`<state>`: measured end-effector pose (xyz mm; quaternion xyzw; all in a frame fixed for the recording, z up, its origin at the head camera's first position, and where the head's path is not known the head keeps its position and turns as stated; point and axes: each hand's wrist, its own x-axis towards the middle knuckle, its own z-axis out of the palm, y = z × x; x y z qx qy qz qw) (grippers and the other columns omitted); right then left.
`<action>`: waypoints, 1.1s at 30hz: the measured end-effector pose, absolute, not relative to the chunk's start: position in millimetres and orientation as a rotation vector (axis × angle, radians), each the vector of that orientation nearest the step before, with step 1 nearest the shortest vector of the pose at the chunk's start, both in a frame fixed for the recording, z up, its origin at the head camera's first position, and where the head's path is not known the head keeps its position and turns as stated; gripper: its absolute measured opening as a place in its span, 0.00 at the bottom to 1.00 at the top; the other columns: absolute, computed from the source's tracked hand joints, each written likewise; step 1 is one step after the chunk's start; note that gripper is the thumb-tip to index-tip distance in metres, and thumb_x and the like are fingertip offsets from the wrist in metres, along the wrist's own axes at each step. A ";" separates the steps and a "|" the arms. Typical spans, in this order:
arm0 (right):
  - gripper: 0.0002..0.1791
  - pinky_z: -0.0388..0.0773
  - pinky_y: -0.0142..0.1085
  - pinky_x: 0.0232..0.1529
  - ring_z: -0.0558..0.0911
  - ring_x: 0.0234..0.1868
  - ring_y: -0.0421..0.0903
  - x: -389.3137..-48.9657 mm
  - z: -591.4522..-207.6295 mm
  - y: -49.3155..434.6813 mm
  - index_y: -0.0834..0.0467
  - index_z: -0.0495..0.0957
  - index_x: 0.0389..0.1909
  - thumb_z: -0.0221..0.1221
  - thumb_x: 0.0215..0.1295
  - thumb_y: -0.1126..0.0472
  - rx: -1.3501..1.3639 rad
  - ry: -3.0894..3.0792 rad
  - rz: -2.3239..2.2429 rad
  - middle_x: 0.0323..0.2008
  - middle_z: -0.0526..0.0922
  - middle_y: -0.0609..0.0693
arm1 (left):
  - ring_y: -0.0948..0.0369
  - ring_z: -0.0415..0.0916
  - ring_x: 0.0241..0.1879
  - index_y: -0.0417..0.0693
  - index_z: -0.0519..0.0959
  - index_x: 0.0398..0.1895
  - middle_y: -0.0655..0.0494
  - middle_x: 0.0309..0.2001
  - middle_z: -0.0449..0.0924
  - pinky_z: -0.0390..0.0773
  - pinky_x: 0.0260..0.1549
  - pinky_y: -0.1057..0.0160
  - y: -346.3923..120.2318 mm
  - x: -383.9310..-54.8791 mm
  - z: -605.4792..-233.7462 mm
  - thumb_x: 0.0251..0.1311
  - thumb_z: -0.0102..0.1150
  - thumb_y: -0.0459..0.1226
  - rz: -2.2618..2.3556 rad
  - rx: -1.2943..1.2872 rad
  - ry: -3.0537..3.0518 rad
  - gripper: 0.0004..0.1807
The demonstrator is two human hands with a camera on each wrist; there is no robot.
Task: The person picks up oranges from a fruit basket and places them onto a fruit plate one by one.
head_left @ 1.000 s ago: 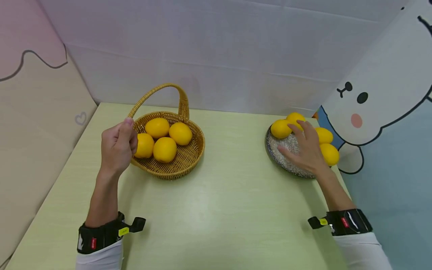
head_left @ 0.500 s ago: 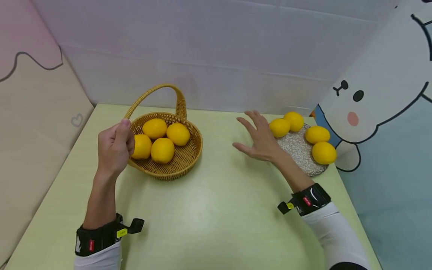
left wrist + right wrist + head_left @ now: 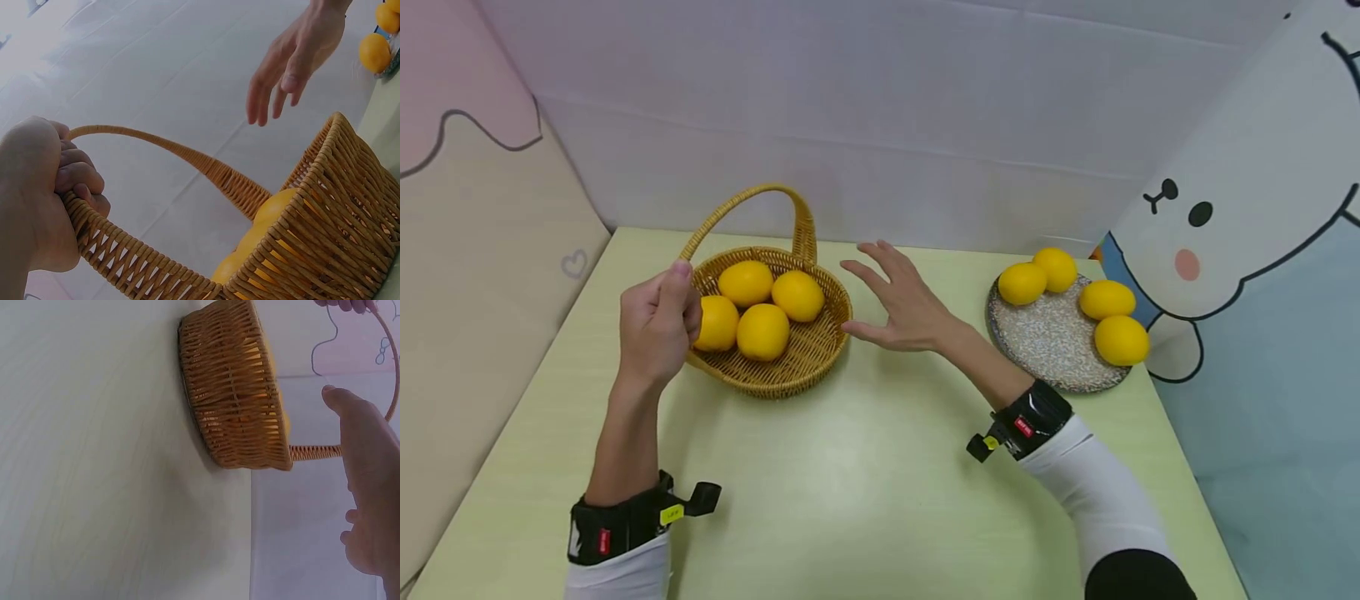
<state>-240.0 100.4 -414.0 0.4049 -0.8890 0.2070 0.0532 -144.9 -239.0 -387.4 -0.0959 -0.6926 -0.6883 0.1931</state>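
My left hand [image 3: 658, 325] grips the handle of a woven wicker basket [image 3: 808, 354], its fingers curled round the near side of the arch. Several yellow lemons [image 3: 763, 332] lie inside the basket, toward its left and back. Just right of the basket rim, my right hand [image 3: 906, 304] hovers above the table with fingers spread and nothing held. The left wrist view also has this right hand [image 3: 297, 62] apart from the basket, fingers pointing down. Part of the leftmost lemon is hidden behind my left hand.
A round speckled plate [image 3: 1045, 337] stands at the table's right side, with several more lemons [image 3: 1122, 340] along its back and right rim. A pale wall [image 3: 865, 125] rises behind the table [image 3: 850, 500]. A printed panel [image 3: 1262, 333] borders the right edge.
My right hand has moved left from over the plate to beside the basket, its fingers still spread. The left hand keeps its grip on the handle, and the lemons stay in place.
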 end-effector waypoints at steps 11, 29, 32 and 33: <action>0.49 0.49 0.64 0.92 0.53 0.92 0.71 -236.2 -403.3 44.6 0.49 0.63 0.88 0.69 0.73 0.34 1.386 -2.693 0.600 0.89 0.59 0.63 | 0.62 0.50 0.09 0.36 0.58 0.15 0.57 0.12 0.56 0.44 0.08 0.60 -237.7 -145.8 -386.4 0.89 0.50 0.40 -1.973 -0.294 -1.907 0.35; 0.51 0.52 0.62 0.92 0.54 0.92 0.65 -238.5 -398.6 -16.1 0.44 0.60 0.90 0.63 0.75 0.26 1.568 -2.785 0.321 0.91 0.55 0.59 | 0.63 0.54 0.09 0.35 0.60 0.16 0.58 0.12 0.59 0.47 0.08 0.61 -238.8 -145.8 -385.4 0.88 0.50 0.38 -1.977 -0.299 -1.907 0.34; 0.50 0.50 0.62 0.93 0.52 0.93 0.66 -237.2 -397.2 -24.2 0.43 0.58 0.91 0.61 0.77 0.26 1.613 -2.827 0.254 0.92 0.54 0.58 | 0.63 0.54 0.09 0.35 0.60 0.16 0.58 0.12 0.60 0.48 0.08 0.60 -238.8 -145.8 -384.9 0.88 0.50 0.39 -1.969 -0.291 -1.919 0.34; 0.50 0.49 0.62 0.93 0.51 0.93 0.66 -236.9 -396.9 -26.8 0.42 0.57 0.91 0.60 0.77 0.26 1.634 -2.839 0.233 0.92 0.54 0.58 | 0.63 0.54 0.09 0.35 0.61 0.16 0.58 0.12 0.60 0.48 0.08 0.60 -238.9 -145.9 -385.0 0.88 0.50 0.39 -1.966 -0.289 -1.921 0.34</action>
